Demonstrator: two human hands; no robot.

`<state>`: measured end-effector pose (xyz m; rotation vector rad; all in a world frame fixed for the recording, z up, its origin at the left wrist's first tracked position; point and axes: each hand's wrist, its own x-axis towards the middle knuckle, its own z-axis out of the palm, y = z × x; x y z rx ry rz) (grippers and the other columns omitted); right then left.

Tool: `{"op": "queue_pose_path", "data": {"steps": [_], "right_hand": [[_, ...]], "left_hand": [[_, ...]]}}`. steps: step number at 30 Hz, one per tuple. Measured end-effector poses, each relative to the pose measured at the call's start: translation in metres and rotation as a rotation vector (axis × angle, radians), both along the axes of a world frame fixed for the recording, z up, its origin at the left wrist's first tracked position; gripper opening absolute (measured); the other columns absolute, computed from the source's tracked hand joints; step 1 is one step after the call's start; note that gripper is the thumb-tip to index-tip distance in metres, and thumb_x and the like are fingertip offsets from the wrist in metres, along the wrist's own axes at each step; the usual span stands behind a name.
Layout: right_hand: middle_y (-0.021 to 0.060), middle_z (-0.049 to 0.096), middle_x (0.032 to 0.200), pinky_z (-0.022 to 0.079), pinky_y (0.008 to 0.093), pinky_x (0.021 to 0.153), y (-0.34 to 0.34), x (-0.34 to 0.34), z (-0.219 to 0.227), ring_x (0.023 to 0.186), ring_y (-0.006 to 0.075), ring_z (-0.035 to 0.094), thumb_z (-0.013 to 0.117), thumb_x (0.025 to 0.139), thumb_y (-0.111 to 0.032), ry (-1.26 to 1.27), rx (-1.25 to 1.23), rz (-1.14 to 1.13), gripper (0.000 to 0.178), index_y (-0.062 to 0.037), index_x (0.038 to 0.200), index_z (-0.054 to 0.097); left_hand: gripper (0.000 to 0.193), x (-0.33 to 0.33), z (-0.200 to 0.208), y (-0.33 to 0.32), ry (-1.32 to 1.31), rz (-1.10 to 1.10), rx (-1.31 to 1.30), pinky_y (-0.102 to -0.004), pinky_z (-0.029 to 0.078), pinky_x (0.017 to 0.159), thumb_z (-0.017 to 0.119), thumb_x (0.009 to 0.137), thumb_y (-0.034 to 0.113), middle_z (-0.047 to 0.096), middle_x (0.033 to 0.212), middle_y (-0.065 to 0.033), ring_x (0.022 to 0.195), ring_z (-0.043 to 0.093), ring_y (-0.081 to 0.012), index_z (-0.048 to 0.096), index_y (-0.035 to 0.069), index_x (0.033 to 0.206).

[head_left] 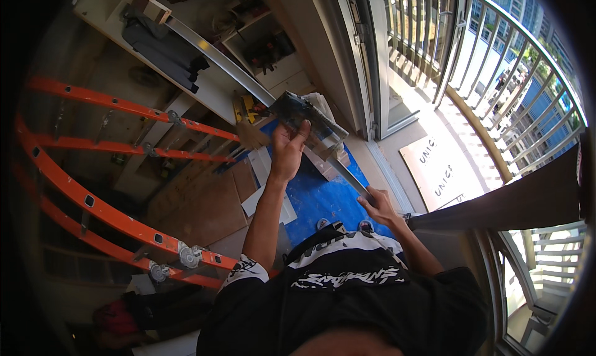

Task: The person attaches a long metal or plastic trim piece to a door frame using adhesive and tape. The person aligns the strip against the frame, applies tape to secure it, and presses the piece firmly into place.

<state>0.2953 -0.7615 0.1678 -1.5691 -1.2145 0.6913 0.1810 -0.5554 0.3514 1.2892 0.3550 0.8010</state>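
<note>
A long, pale metal bar (230,65) runs slantwise from the upper left down to my right side. My right hand (380,206) is closed round its near end. Farther up, my left hand (289,150) presses a crumpled dark and silvery wrapper (310,121) against the bar, thumb on top and fingers underneath. This wrapper looks folded round the bar and hides that stretch of it; I cannot make out its exact kind. Both forearms reach forward from my black shirt (347,281).
Orange ladder rails (112,210) fill the left side. Blue floor covering (310,204) lies below my hands, beside brown boards (198,201). Behind are a yellow tool (247,108) and shelving with a grey garment (158,52). A sliding door frame (366,64) and balcony railing (528,39) stand right.
</note>
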Motion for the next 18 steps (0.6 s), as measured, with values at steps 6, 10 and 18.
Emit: {"op": "queue_pose_path", "data": {"steps": [6,10,18], "right_hand": [[0.0183,0.052,0.053,0.04,0.0428,0.048,0.008,-0.027,-0.003,0.047,0.0368,0.053,0.061,0.092,-0.025,-0.058,0.087,-0.034,0.029,-0.0011,0.08,0.049],[0.0193,0.052,0.054,0.041,0.0442,0.049,0.008,-0.04,-0.011,0.049,0.0381,0.055,0.062,0.092,-0.025,-0.065,0.118,-0.111,0.028,-0.0013,0.081,0.049],[0.0186,0.052,0.053,0.04,0.0432,0.048,0.008,-0.066,0.006,0.048,0.0372,0.055,0.063,0.091,-0.025,-0.122,0.163,-0.163,0.028,-0.0014,0.082,0.05]], "left_hand": [[0.026,-0.007,-0.012,-0.009,-0.083,0.04,0.037,-0.0215,0.046,0.085,0.048,0.101,0.015,0.059,0.114,-0.002,0.1,0.056,-0.007,0.049,0.005,0.125],[0.03,-0.019,-0.009,-0.018,-0.128,0.021,-0.037,-0.0229,0.047,0.088,0.041,0.104,0.018,0.058,0.115,-0.0019,0.103,0.056,-0.0084,0.046,0.006,0.13],[0.031,-0.044,-0.007,-0.016,-0.283,0.038,-0.094,-0.0271,0.047,0.091,0.039,0.104,0.018,0.058,0.119,-0.0049,0.105,0.056,-0.0109,0.047,0.003,0.13]]}}
